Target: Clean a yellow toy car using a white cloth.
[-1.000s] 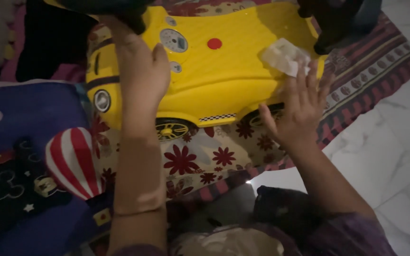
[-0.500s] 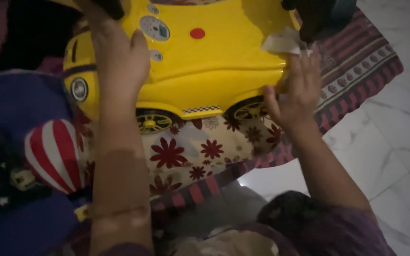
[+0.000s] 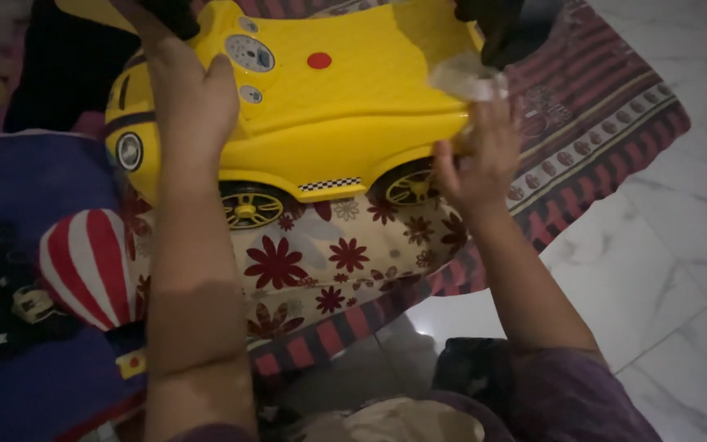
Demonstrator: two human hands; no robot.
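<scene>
A yellow ride-on toy car (image 3: pixel 345 106) stands on a flowered cloth (image 3: pixel 329 254), its front to the left. My left hand (image 3: pixel 186 102) rests flat on its hood beside the round dials, bracing the car. At the car's rear right edge, my right hand (image 3: pixel 480 155) presses a crumpled white wipe (image 3: pixel 464 80) against the yellow body; the wipe sticks out above my fingers. A red round button (image 3: pixel 318 60) sits on the seat area. Two yellow-spoked wheels (image 3: pixel 247 205) show along the near side.
A dark blue blanket with a red-and-white striped balloon print (image 3: pixel 83 266) lies at left. A striped maroon rug (image 3: pixel 591 123) extends under the car to the right, and beyond it is pale marble floor (image 3: pixel 681 245). A dark object (image 3: pixel 505 29) stands behind the car's rear.
My right hand has slid the wipe from the top of the car's rear down to its back edge. The view has shifted, so the car sits further left and higher.
</scene>
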